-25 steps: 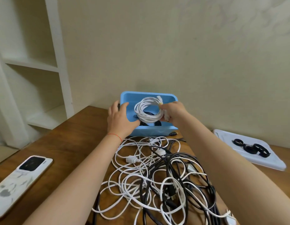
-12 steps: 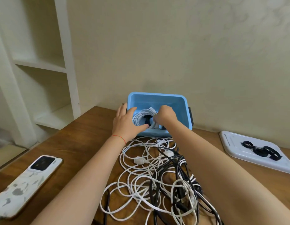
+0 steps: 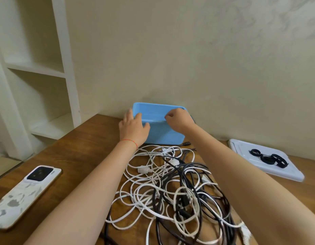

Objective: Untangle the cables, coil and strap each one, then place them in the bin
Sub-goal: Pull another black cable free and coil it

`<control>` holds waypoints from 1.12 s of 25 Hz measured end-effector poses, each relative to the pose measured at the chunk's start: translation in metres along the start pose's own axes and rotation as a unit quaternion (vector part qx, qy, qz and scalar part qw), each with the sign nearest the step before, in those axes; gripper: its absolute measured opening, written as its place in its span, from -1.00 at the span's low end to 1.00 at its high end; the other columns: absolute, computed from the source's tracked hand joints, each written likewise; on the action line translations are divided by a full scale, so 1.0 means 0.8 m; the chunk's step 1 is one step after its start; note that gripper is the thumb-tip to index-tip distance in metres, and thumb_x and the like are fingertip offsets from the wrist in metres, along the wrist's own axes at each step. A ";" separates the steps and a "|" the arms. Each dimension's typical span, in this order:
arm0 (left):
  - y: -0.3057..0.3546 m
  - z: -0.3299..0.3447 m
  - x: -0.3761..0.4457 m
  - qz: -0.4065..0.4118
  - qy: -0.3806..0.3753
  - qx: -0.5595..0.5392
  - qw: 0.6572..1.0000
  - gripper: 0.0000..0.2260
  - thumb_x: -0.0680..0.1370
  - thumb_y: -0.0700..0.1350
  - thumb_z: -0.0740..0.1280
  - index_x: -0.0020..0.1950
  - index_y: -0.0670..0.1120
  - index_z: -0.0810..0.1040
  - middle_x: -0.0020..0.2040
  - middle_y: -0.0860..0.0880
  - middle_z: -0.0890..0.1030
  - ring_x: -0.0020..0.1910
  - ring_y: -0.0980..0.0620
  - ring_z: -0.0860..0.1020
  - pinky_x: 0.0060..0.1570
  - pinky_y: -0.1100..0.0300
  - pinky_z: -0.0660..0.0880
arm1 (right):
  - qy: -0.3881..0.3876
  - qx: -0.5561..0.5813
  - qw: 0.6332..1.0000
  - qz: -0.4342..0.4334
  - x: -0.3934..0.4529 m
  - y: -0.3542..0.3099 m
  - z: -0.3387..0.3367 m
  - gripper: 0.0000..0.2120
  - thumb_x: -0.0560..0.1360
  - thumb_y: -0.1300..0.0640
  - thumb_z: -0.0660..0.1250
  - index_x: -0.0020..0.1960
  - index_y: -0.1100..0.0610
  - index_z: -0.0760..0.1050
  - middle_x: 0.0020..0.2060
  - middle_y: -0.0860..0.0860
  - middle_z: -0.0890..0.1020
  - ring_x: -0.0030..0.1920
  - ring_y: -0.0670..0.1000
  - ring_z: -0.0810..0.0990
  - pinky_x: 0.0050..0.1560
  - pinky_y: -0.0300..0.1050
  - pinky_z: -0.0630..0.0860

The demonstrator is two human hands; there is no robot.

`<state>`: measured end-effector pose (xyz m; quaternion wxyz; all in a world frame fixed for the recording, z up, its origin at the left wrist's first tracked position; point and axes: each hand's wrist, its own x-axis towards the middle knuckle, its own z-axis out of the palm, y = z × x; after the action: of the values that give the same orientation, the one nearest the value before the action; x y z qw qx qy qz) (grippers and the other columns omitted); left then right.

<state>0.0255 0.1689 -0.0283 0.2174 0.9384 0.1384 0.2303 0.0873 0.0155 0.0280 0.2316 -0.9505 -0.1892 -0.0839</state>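
The tangled cables (image 3: 172, 184) sprawl on the bench (image 3: 79, 156) at six o'clock, between my forearms, nearer than the bin (image 3: 160, 133). My left hand (image 3: 133, 128) rests spread on the bin's near corner; my right hand (image 3: 179, 119), curled and seemingly empty, hovers at its rim at twelve o'clock.

Head view, forward-down (near) over table (image 3: 68, 156)

A room in a home, we think

We see a wooden table (image 3: 73, 156) against a plain cream wall (image 3: 188, 59), white built-in shelves (image 3: 38, 68) beside it, and a phone (image 3: 24, 193) lying on the tabletop
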 end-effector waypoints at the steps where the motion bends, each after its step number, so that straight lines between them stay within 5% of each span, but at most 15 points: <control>1: 0.008 -0.005 -0.007 0.012 0.008 -0.009 1.000 -0.57 0.62 0.01 0.21 0.48 -0.06 0.36 0.58 -0.15 0.14 0.54 -0.13 0.13 0.42 0.00 0.17 | 0.031 0.008 0.999 -0.006 -0.011 0.006 -0.009 -0.75 0.54 0.24 0.15 -0.15 0.24 0.58 -0.25 0.17 0.59 -0.25 0.21 0.52 -0.28 -0.05 0.48; 3: 0.030 -0.013 -0.026 0.045 0.022 -0.042 0.998 -0.66 0.59 -0.05 0.26 0.36 -0.07 0.49 0.50 -0.14 0.27 0.49 -0.13 0.21 0.38 0.02 0.23 | 0.058 0.027 0.998 -0.006 -0.040 0.013 -0.026 -0.71 0.53 0.27 0.14 0.02 0.17 0.65 -0.16 0.08 0.62 -0.23 0.12 0.54 -0.21 -0.10 0.48; 6: 0.061 -0.025 -0.060 0.076 -0.008 -0.089 0.993 -0.81 0.57 -0.10 0.27 0.09 -0.09 0.62 0.20 -0.10 0.51 0.26 -0.10 0.42 0.23 0.05 0.39 | -0.096 0.015 0.995 0.018 -0.087 0.026 -0.042 -0.73 0.53 0.27 0.17 -0.01 0.15 0.65 -0.15 0.08 0.67 -0.20 0.08 0.62 -0.26 -0.17 0.50; 8: 0.077 -0.027 -0.085 0.082 -0.070 -0.120 0.987 -0.81 0.56 -0.10 0.25 -0.03 -0.12 0.65 0.03 -0.08 0.63 0.09 -0.10 0.54 0.12 0.01 0.48 | -0.207 -0.021 0.977 0.035 -0.121 0.037 -0.045 -0.80 0.51 0.20 0.24 -0.04 0.17 0.65 -0.13 0.07 0.69 -0.11 0.10 0.67 -0.18 -0.16 0.57; 11: 0.101 -0.024 -0.131 0.101 -0.224 -0.122 0.962 -0.81 0.55 -0.09 0.28 0.07 -0.04 0.65 0.09 0.01 0.64 0.10 -0.01 0.55 0.17 0.08 0.48 | -0.252 -0.113 0.961 -0.023 -0.166 0.060 -0.043 -0.70 0.46 0.16 0.30 0.16 0.08 0.63 0.08 0.00 0.65 0.07 0.07 0.59 0.07 -0.10 0.51; 13: 0.116 -0.021 -0.160 0.109 -0.273 -0.105 0.950 -0.75 0.53 -0.08 0.33 0.20 0.00 0.60 0.11 0.01 0.63 0.10 0.00 0.55 0.14 0.11 0.48 | -0.186 -0.108 0.976 -0.044 -0.192 0.077 -0.045 -0.73 0.48 0.20 0.34 0.12 -0.01 0.66 0.00 -0.01 0.66 0.00 0.07 0.59 -0.04 -0.12 0.49; 17: 0.132 -0.024 -0.187 0.109 -0.229 -0.115 0.960 -0.77 0.51 0.01 0.41 0.12 -0.03 0.56 -0.01 -0.01 0.63 0.01 -0.02 0.57 -0.01 0.11 0.48 | 0.029 0.037 0.998 -0.040 -0.213 0.096 -0.084 -0.86 0.50 0.24 0.38 0.02 0.12 0.66 -0.14 0.02 0.65 -0.09 0.07 0.59 -0.11 -0.15 0.45; 22: 0.174 -0.039 -0.194 0.061 -0.117 -0.239 0.962 -0.88 0.54 0.03 0.37 -0.02 0.00 0.63 -0.03 0.04 0.66 0.02 0.03 0.58 0.07 0.11 0.49 | 0.189 0.351 0.915 0.057 -0.233 0.116 -0.159 -0.92 0.59 0.30 0.27 0.05 0.19 0.50 -0.14 0.21 0.64 -0.24 0.19 0.68 -0.17 0.07 0.67; 28: 0.278 -0.006 -0.238 0.076 -0.332 -0.369 0.865 -0.74 0.57 -0.07 0.39 0.26 -0.03 0.53 0.07 -0.03 0.66 0.02 0.06 0.65 0.10 0.15 0.57 | 0.211 0.475 0.844 0.132 -0.272 0.175 -0.208 -0.86 0.58 0.29 0.32 0.10 0.30 0.43 -0.27 0.20 0.61 -0.43 0.12 0.65 -0.42 -0.09 0.61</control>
<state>-0.1042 -0.0904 0.0099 0.5626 0.8183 -0.1089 -0.0447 -0.0681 -0.2480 0.0634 0.6980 -0.6995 -0.0247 -0.1513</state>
